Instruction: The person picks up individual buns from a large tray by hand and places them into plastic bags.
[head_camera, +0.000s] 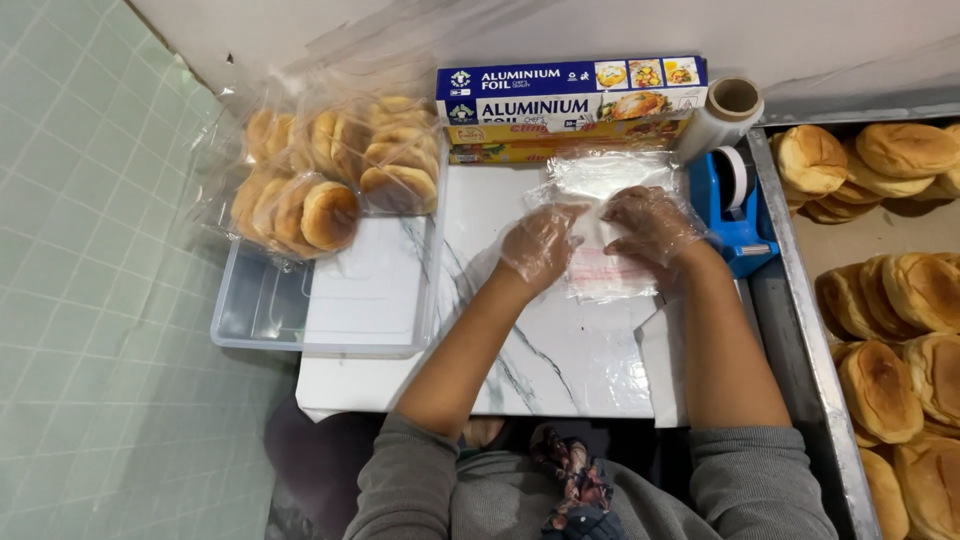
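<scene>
Both my hands wear thin clear plastic gloves. My left hand (540, 245) and my right hand (652, 225) rest on a stack of clear plastic bags (600, 265) lying on a white marble-patterned board (540, 350). The fingers of both hands pinch at the top bag near its upper middle. Whether a single bag is lifted free of the stack I cannot tell.
Bagged buns (330, 175) lie over a clear plastic tub (260, 310) at left. Foil boxes (570, 105) and a cling film roll (722, 115) stand at the back. A blue tape dispenser (735, 205) sits right of my hands. Metal trays of loose buns (890, 300) fill the right side.
</scene>
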